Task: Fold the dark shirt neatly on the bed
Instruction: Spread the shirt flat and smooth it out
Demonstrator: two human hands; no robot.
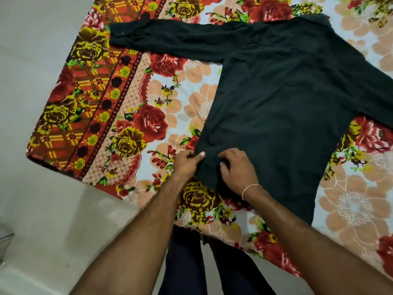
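One dark shirt (282, 99), spread flat on the bed (148, 128), back side up as far as can be told. Its body runs from the hem near the person up to the collar at the far edge of the view. Two sleeves: one (170, 40) stretched out straight to the left with a single button visible at the cuff, the other (374, 81) running off the right edge of the view, end hidden.

One bed, covered by one flowered sheet in red, yellow and peach, with a plaid and dotted border along its left side. Pale floor (42, 209) beside it on the left.

Two hands, both at the near-left corner of the hem. Left hand (187, 163): fingers curled, thumb on top, pinching the corner edge of the fabric. Right hand (238, 169): just beside it, lying on the shirt with fingers curled into the cloth, gripping a fold at the hem. One thin bracelet (251, 189) on the right wrist.

Two dark trouser legs (185, 269) show below, between the forearms, against the bed edge.
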